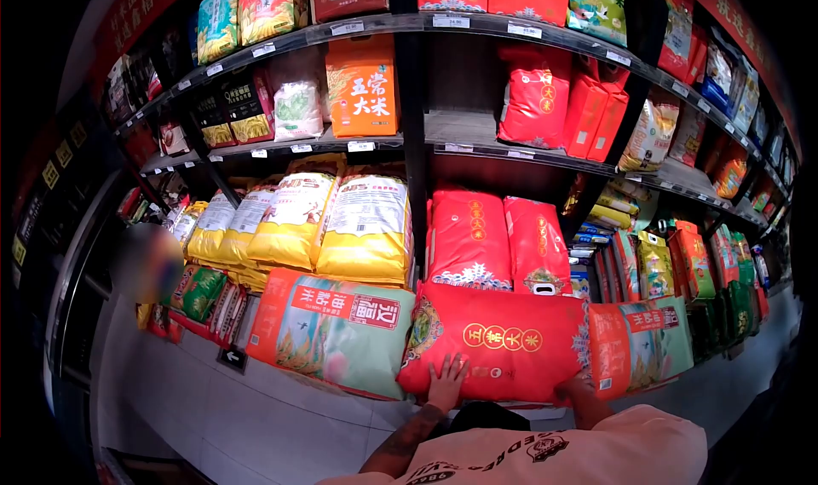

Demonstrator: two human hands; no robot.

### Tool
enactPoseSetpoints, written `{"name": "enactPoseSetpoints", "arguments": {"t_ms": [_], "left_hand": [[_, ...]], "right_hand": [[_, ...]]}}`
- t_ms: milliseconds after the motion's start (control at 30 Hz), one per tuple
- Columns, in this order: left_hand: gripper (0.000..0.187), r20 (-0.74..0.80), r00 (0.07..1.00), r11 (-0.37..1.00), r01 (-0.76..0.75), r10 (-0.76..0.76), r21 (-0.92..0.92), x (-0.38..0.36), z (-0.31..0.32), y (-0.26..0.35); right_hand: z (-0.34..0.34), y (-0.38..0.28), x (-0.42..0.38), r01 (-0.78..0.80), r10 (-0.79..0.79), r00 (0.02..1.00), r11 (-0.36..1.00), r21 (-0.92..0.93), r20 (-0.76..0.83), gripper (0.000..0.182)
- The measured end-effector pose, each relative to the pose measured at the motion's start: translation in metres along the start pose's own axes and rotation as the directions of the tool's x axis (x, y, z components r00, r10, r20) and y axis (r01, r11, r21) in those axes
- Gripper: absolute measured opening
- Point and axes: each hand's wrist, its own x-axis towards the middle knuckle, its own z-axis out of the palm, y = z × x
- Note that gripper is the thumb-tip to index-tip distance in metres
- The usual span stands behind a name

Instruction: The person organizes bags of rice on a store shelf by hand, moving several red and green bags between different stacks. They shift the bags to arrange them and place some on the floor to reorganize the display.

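shop aisle | tiled floor [281,421] | hands on red rice bag [503,340], btm shelf

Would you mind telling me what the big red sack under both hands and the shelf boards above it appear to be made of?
The red sack looks like glossy plastic or woven-plastic film: it shows a sheen, printed gold emblems and soft bulges. The left hand lies flat on it; the right hand grips its lower edge. The shelf boards look like dark, matte painted metal, though wood is possible.
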Motion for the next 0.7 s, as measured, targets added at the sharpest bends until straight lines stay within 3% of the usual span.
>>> {"name": "enactPoseSetpoints", "arguments": {"t_ms": [133,333,433,700], "left_hand": [[0.069,0.006,1.000,0.999,0.002,-0.002,0.035,0.000,-0.001,0.000],[0.071,0.014,1.000,0.996,0.025,-0.024,-0.088,-0.007,-0.001,0.000],[0.070,-0.019,1.000,0.998,0.017,-0.015,0.064,-0.006,0.004,0.000],[0.065,-0.006,0.999,0.999,0.039,-0.039,-0.017,-0.010,0.001,0.004]], "right_hand": [[-0.004,0.003,-0.002,0.007,-0.008,1.000,0.998,0.065,0.014,0.123],[-0.006,0.007,-0.008,0.033,-0.034,0.999,0.998,0.049,0.026,0.123],[-0.006,0.007,-0.008,0.031,-0.032,0.999,0.999,0.038,0.027,0.123],[-0.006,0.007,-0.008,0.020,-0.020,0.999,1.000,0.013,0.036,0.123]]}}
